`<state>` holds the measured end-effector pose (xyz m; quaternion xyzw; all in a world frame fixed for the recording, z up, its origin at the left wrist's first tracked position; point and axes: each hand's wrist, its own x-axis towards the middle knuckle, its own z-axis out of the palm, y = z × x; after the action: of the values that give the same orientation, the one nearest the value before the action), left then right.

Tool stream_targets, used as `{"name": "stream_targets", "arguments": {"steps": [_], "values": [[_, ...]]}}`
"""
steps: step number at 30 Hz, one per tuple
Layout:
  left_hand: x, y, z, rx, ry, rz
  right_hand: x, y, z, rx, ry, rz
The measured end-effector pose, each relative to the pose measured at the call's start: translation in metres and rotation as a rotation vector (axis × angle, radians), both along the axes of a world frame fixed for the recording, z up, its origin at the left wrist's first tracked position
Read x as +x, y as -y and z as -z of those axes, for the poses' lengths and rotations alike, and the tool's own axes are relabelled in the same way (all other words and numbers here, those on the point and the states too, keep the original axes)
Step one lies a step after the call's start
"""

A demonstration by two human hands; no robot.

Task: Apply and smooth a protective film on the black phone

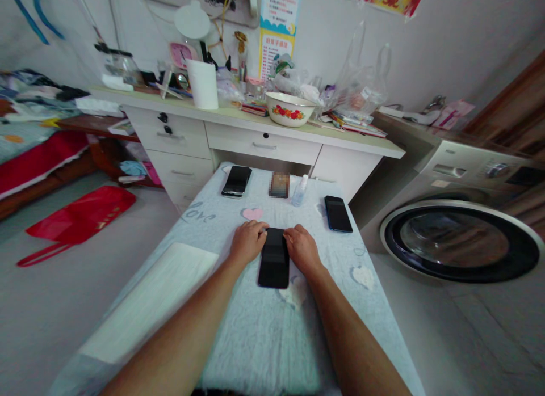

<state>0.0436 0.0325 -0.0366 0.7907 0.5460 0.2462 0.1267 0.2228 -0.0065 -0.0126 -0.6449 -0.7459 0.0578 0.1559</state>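
A black smartphone [273, 265] lies face up on the cloth-covered table [255, 339], its screen dark. At its upper left corner, the curled fingers of my left hand [248, 240] grip the edge. My right hand [303, 247] holds the opposite edge near the upper right corner, fingers also bent inward. Beyond my hands stands a small clear spray bottle [299, 193], with a blurred-out brown square item [279, 185] to its left. Another dark phone [338, 214] lies at the right edge. At the back left rest dark phones [237, 181], apparently stacked.
A folded white cloth or paper [149, 302] lies along the table's left side. Behind the table is a white desk [264, 143] bearing a flowered enamel bowl [290, 109] and a paper roll [202, 84]. A washing machine [451, 186] stands right; a red bag [85, 214] is on the floor.
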Motion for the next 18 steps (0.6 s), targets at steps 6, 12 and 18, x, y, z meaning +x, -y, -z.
{"name": "stream_targets", "arguments": {"steps": [6, 12, 18], "values": [[0.0004, -0.0003, -0.0011, -0.021, -0.006, -0.008, -0.0011, -0.0001, 0.0005, 0.022, -0.009, -0.004], [0.0010, 0.0013, -0.0038, -0.025, -0.011, -0.012, 0.0002, 0.0001, 0.0022, 0.034, -0.015, -0.024], [0.0011, 0.0017, -0.0035, -0.009, -0.002, -0.009, 0.0006, -0.0003, 0.0024, 0.014, -0.015, -0.015]]}}
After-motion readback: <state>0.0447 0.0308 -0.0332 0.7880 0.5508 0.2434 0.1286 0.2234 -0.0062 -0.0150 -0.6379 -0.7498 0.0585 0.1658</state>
